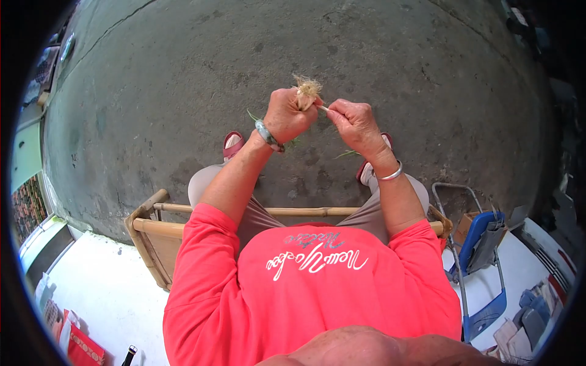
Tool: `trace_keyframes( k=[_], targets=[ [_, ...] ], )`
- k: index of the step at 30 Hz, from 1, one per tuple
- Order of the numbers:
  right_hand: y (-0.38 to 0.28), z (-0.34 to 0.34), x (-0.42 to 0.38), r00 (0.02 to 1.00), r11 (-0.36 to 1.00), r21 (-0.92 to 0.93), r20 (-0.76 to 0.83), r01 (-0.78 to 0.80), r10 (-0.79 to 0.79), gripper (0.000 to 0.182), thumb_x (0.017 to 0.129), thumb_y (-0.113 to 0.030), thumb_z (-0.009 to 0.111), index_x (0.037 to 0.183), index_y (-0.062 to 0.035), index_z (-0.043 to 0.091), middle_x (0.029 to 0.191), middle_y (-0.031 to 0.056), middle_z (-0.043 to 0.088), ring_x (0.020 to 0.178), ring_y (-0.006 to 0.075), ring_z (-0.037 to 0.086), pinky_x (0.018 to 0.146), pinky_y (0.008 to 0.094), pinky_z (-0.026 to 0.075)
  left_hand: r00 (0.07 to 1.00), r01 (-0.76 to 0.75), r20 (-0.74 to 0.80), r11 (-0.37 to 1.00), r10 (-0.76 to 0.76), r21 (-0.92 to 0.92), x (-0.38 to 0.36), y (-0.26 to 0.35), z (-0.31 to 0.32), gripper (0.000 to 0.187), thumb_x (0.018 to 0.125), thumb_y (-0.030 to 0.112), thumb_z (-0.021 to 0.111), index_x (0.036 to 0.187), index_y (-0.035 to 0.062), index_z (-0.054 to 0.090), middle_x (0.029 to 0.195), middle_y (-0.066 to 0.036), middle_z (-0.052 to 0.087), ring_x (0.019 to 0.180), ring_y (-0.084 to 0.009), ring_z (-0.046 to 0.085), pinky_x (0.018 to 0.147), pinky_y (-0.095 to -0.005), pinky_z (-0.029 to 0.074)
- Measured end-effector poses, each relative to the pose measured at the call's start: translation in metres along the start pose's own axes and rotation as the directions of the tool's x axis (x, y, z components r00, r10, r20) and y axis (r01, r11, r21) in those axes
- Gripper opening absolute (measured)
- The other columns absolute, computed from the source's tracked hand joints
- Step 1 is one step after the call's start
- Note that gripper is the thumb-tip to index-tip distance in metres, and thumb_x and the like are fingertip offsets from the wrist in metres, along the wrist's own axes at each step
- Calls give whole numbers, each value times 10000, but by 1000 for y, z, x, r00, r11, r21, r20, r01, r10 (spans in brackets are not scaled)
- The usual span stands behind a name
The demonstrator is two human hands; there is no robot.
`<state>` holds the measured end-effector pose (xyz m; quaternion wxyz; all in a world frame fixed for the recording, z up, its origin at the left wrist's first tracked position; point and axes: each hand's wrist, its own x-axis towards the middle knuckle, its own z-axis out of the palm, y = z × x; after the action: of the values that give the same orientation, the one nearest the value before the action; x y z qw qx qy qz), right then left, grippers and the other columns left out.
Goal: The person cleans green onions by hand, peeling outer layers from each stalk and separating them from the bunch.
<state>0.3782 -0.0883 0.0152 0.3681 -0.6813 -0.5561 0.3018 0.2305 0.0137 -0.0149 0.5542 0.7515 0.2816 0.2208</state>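
My left hand (289, 114) is closed around a pale bulb bunch (307, 96), whose tangled, straw-coloured roots point up and away from me. Thin green leaves (253, 116) stick out beside that wrist, near the bangle. Just to the right, my right hand (357, 125) pinches a thin pale stalk (323, 108) that reaches toward the bunch. A few green blades (348, 154) show below the right hand. Both hands are held over the grey floor, close together.
A bamboo bench (160, 227) is under me, with my red shoes (233, 144) on the concrete floor (415, 67). A blue folding chair (469, 244) stands at the right. A red bag (85, 348) lies at the lower left.
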Motion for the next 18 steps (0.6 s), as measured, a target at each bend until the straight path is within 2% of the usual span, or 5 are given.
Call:
trace_keyframes(
  k=[3,5,10,12,18],
  targets=[
    [-1,-4,-2,1000,999,-25,-13,-20,20,114,815,-87,588,748,6,594,608,147,563,510,229,557,499,320,419,999,32,-36,992,-37,-123,2,-5,-8,147,748,-36,518,807,-7,649,656,-23,610,585,-78,570,516,-244,462],
    [0,-6,-2,999,998,-54,-35,-11,9,119,818,-87,585,744,6,595,598,144,562,501,210,551,497,316,418,971,147,-149,956,-189,-254,8,-9,-21,162,777,-36,504,841,-20,651,695,-30,621,607,-98,597,532,-240,478],
    [4,-3,0,995,995,13,-15,-95,95,126,815,-93,586,747,12,595,589,119,564,509,169,539,512,311,424,979,13,-194,971,-61,-239,6,-4,-3,95,783,21,570,822,-2,654,728,-56,636,638,-92,588,540,-257,469],
    [7,-1,0,996,995,41,1,-91,91,131,816,-99,585,751,13,596,591,119,564,516,166,534,518,308,425,999,26,-30,994,-30,-108,6,1,-4,86,782,60,601,819,2,653,729,-49,625,652,-80,566,545,-260,458],
    [7,-5,0,983,964,201,103,-172,154,155,821,-119,582,737,11,596,563,42,529,518,116,485,500,276,393,995,34,95,990,-21,-139,3,-1,-7,108,775,35,568,835,0,650,678,-47,604,566,-77,533,513,-259,446]
  ],
)
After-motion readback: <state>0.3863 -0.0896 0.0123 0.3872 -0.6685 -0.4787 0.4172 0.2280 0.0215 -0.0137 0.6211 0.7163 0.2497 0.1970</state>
